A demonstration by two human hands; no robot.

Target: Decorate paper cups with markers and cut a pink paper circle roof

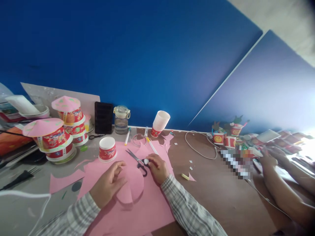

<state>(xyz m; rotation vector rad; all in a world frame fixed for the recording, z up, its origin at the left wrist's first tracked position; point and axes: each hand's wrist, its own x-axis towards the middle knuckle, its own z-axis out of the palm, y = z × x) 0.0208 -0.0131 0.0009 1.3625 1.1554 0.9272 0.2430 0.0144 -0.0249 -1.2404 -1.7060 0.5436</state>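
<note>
My left hand (108, 185) pinches the edge of a curled pink paper round (131, 190) that lies on a large pink sheet (147, 213). My right hand (157, 168) is closed around a small white thing, with its fingers resting by the black handles of a pair of scissors (136, 160). The scissors lie on the pink sheet with their blades pointing away to the left. An upside-down red and white paper cup (107, 149) stands just beyond my left hand. A white marker (152, 145) lies beyond my right hand.
Cup towers with pink cone roofs (55, 134) stand at the left, near a glass jar (121, 119) and a stack of white cups (159, 124). A white cable (199, 147) loops across the brown table. Another person's arms (283, 183) rest at the right among more cups.
</note>
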